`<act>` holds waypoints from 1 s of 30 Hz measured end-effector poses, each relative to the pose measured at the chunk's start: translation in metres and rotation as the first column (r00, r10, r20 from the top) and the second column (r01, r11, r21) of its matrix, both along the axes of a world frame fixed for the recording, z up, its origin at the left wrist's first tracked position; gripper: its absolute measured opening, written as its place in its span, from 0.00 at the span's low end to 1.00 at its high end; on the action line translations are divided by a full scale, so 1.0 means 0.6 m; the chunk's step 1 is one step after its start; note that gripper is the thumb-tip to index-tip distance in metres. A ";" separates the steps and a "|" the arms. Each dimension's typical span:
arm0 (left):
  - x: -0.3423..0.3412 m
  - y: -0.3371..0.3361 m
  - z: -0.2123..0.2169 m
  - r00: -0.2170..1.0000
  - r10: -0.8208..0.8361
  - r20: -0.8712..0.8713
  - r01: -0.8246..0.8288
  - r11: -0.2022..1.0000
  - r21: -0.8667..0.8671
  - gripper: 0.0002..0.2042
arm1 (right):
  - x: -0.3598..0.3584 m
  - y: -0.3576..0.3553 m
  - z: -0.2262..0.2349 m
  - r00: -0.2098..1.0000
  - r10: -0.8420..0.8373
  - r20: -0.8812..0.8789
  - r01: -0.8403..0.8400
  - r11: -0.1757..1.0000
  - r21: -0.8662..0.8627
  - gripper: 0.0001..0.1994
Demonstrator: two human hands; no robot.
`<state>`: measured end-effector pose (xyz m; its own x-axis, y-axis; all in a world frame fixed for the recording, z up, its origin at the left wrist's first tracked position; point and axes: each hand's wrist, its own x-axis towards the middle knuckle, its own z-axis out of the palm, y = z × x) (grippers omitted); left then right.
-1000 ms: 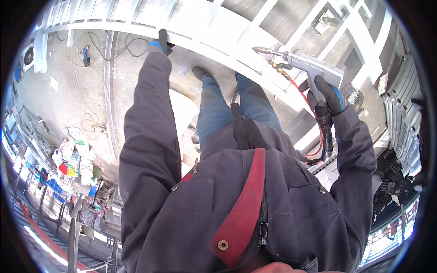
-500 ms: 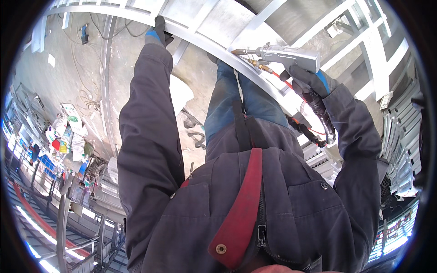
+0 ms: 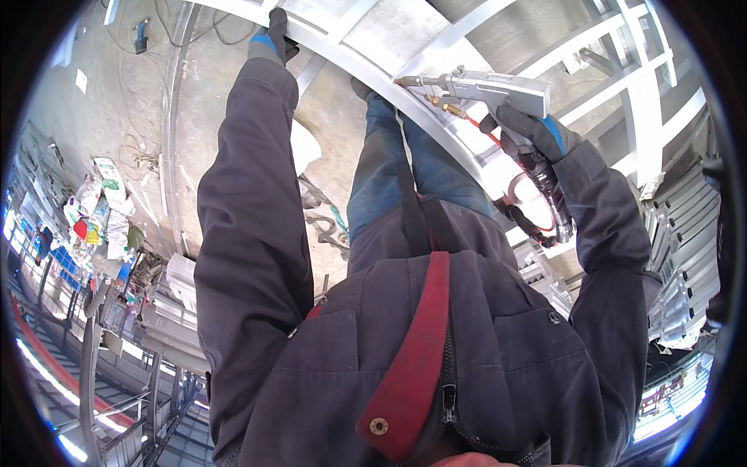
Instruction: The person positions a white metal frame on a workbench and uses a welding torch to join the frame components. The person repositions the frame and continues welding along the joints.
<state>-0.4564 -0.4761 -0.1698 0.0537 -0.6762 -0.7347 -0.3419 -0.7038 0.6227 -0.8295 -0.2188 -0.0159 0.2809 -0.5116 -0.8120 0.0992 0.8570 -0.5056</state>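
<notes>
Up top, left hand (image 3: 274, 37) in a dark glove with a blue cuff is closed over the edge of the pale curved metal beam (image 3: 366, 66), arm stretched straight out. Right hand (image 3: 527, 131), same type of glove, is wrapped tight round the grip of a grey pistol-shaped gun tool (image 3: 486, 87). Tool body lies roughly level, its thin nozzle pointing toward the person's left, tip just over the beam; can't tell if it touches. Brass fittings sit under the barrel, and a red hose (image 3: 523, 180) with a black corrugated cable (image 3: 554, 204) drops from the handle and loops below the wrist.

Beam runs diagonally from upper left down to the right, passing in front of the blue-jeaned legs (image 3: 389, 163). Person wears a dark grey jacket (image 3: 482, 350) with a red zip flap. Behind the right hand, white steel framing (image 3: 634, 70) forms a grid. Far below on the left, concrete floor (image 3: 117, 101) with loose cables and a heap of colourful bags (image 3: 97, 210) near the wall
</notes>
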 end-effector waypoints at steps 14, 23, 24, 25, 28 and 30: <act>0.033 -0.012 -0.033 0.998 -0.035 -0.047 0.036 0.999 0.016 0.38 | -0.008 -0.023 -0.001 0.998 0.061 -0.015 -0.061 0.998 0.016 0.20; 0.020 -0.001 -0.017 0.999 -0.037 -0.039 0.036 0.999 -0.014 0.38 | -0.014 -0.033 0.005 0.997 0.083 0.004 -0.083 0.996 0.040 0.18; 0.020 -0.001 -0.018 0.999 -0.023 -0.044 0.022 1.000 -0.021 0.39 | -0.015 -0.034 0.005 0.996 0.083 0.044 -0.085 0.996 0.033 0.18; 0.021 -0.001 -0.020 0.999 -0.011 -0.049 0.010 1.000 -0.022 0.40 | -0.016 -0.035 0.005 0.993 0.121 0.005 -0.121 0.991 0.063 0.18; 0.025 -0.004 -0.025 1.000 -0.013 -0.012 0.013 1.000 -0.010 0.40 | -0.017 -0.033 0.001 0.986 0.168 0.008 -0.168 0.983 0.075 0.19; 0.025 -0.004 -0.025 0.999 -0.020 -0.039 0.019 0.999 -0.032 0.40 | -0.017 -0.028 -0.001 0.996 0.088 0.024 -0.088 0.996 0.009 0.19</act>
